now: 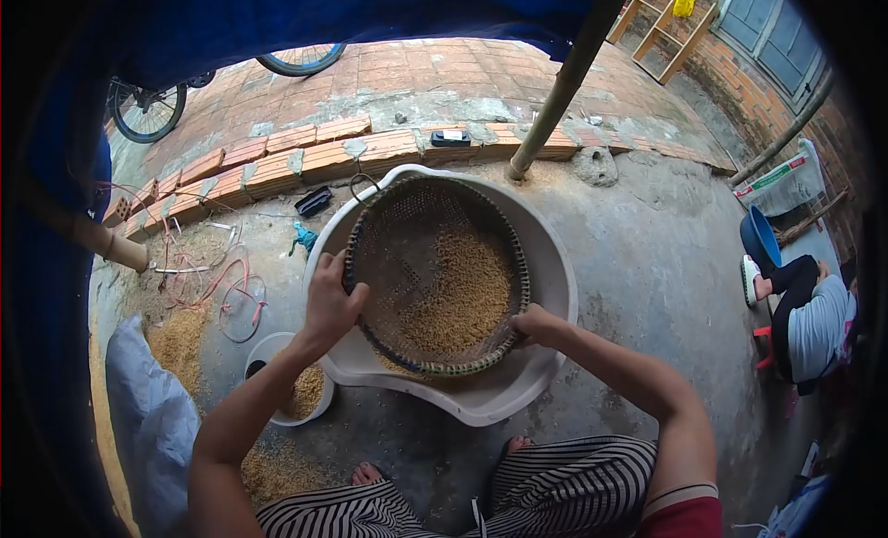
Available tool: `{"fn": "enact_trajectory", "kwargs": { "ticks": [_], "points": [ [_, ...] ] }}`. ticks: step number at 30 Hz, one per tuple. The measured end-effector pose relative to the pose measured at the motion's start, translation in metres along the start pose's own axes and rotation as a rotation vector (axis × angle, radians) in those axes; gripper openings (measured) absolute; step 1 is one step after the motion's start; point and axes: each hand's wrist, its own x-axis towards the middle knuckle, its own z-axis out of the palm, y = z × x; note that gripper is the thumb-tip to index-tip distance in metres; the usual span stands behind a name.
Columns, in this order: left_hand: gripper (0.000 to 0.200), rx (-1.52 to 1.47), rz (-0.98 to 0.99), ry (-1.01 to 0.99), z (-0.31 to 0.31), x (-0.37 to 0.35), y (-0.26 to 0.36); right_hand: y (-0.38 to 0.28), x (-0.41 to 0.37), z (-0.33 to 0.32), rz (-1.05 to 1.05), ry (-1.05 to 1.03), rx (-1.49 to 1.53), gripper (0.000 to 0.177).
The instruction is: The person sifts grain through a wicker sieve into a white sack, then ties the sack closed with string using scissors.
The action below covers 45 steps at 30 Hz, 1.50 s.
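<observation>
Both my hands hold a round woven sieve (398,233) over a large pale plastic basin (552,251). My left hand (331,297) grips the rim at the left, and my right hand (536,323) is closed on the rim at the lower right. Golden grain (462,288) lies in the sieve, heaped toward its right side, while the mesh at the upper left shows bare. A wire loop stands on the sieve's upper left rim. Some grain shows in the basin under the sieve's lower edge. Beside the basin, at its lower left, stands a small white bucket (324,405) with grain inside.
Grain is spilled on the concrete (176,339) near a white sack (148,408). Tangled pink cord (231,288) lies left. A brick ledge (277,173) and bamboo pole (569,94) stand beyond the basin. At right sits a person (819,330) near a blue basin (759,239).
</observation>
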Motion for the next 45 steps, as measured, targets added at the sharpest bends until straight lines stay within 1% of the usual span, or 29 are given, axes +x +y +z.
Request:
{"fn": "enact_trajectory", "kwargs": {
  "ticks": [1,2,3,5,7,8,9,12,13,15,16,17,18,21,22,23,24,29,30,31,32,35,36,38,39,41,42,43,45],
  "points": [
    [0.034,-0.047,-0.011,-0.016,-0.010,-0.002,-0.002,-0.006,-0.007,-0.002,0.015,-0.001,-0.005,0.021],
    [0.033,0.035,-0.130,-0.090,-0.022,0.006,-0.009,-0.013,-0.012,-0.006,-0.050,-0.157,0.016,0.023],
    [0.031,-0.047,-0.171,-0.095,-0.029,0.013,-0.012,-0.021,-0.017,-0.009,-0.118,-0.313,0.044,0.024],
    [0.031,-0.024,-0.180,-0.047,-0.018,0.014,-0.024,-0.026,-0.014,-0.012,-0.223,-0.262,0.122,0.027],
    [0.031,-0.026,-0.067,0.042,0.008,-0.001,-0.022,-0.028,0.004,-0.024,-0.298,0.159,-0.150,0.027],
    [0.032,-0.014,-0.050,0.011,0.016,-0.009,-0.018,-0.022,0.008,-0.025,-0.239,0.306,-0.304,0.033],
    [0.032,-0.014,-0.050,0.021,0.011,-0.009,-0.018,-0.025,0.004,-0.024,-0.248,0.305,-0.308,0.033],
    [0.033,-0.159,-0.187,-0.037,0.000,-0.007,-0.035,-0.051,-0.040,-0.029,-0.283,0.027,-0.345,0.033],
    [0.028,-0.246,-0.186,0.002,-0.002,-0.002,-0.057,-0.062,-0.057,-0.027,-0.269,0.029,-0.350,0.033],
    [0.023,-0.520,-0.327,-0.130,0.000,0.004,-0.097,-0.080,-0.079,-0.020,-0.570,0.197,-0.287,0.032],
    [0.021,-0.587,-0.359,-0.115,0.005,0.001,-0.086,-0.087,-0.079,-0.024,-0.575,0.195,-0.276,0.032],
    [0.019,-0.615,-0.330,-0.134,0.019,-0.005,-0.088,-0.095,-0.078,-0.035,-0.536,0.233,-0.128,0.033],
    [0.018,-0.617,-0.393,-0.143,0.022,-0.010,-0.057,-0.099,-0.077,-0.045,-0.497,0.267,0.011,0.034],
    [0.028,-0.375,-0.394,-0.120,0.046,-0.014,-0.045,-0.071,-0.044,-0.060,-0.380,0.351,-0.268,0.035],
    [0.027,-0.384,-0.397,-0.136,0.038,-0.010,-0.045,-0.066,-0.046,-0.054,-0.381,0.348,-0.278,0.035],
    [0.027,-0.388,-0.399,-0.138,0.031,-0.007,-0.052,-0.059,-0.050,-0.045,-0.344,0.217,-0.305,0.034],
    [0.026,-0.316,-0.321,-0.130,0.025,-0.004,-0.061,-0.053,-0.052,-0.038,-0.304,0.089,-0.326,0.034],
    [0.026,-0.108,-0.130,-0.033,0.000,0.004,-0.030,-0.040,-0.041,-0.017,-0.312,0.083,-0.184,0.031],
    [0.026,-0.103,-0.126,-0.030,-0.005,0.004,-0.020,-0.038,-0.044,-0.013,-0.488,0.280,-0.242,0.030],
    [0.029,-0.183,-0.040,0.073,-0.010,0.002,-0.011,-0.039,-0.049,-0.009,-0.660,0.480,-0.300,0.029],
    [0.031,-0.267,0.044,0.177,-0.011,0.002,-0.007,-0.040,-0.055,-0.004,-0.772,0.513,-0.217,0.027],
    [0.035,-0.204,0.080,0.161,-0.005,0.012,-0.017,-0.040,-0.041,-0.009,-0.742,0.480,-0.191,0.028],
    [0.035,-0.112,0.030,0.138,0.006,0.014,-0.024,-0.039,-0.036,-0.011,-0.746,0.475,-0.193,0.028],
    [0.032,-0.076,-0.075,0.040,0.022,0.013,-0.037,-0.039,-0.023,-0.020,-0.522,0.503,-0.419,0.031],
    [0.031,-0.111,-0.100,0.015,0.025,0.008,-0.035,-0.033,-0.020,-0.022,-0.529,0.507,-0.420,0.031],
    [0.031,-0.079,-0.097,-0.019,0.021,-0.001,-0.035,-0.007,-0.025,-0.018,-0.408,0.361,-0.297,0.027],
    [0.032,-0.057,-0.143,-0.087,0.017,-0.001,-0.032,-0.019,-0.045,-0.016,-0.291,0.284,-0.278,0.026],
    [0.033,-0.037,-0.182,-0.153,0.014,0.000,-0.029,-0.023,-0.050,-0.014,-0.287,0.289,-0.278,0.026],
    [0.032,-0.087,-0.151,-0.101,0.008,0.001,-0.026,-0.032,-0.055,-0.014,-0.393,0.317,-0.333,0.034]
  ]
}}
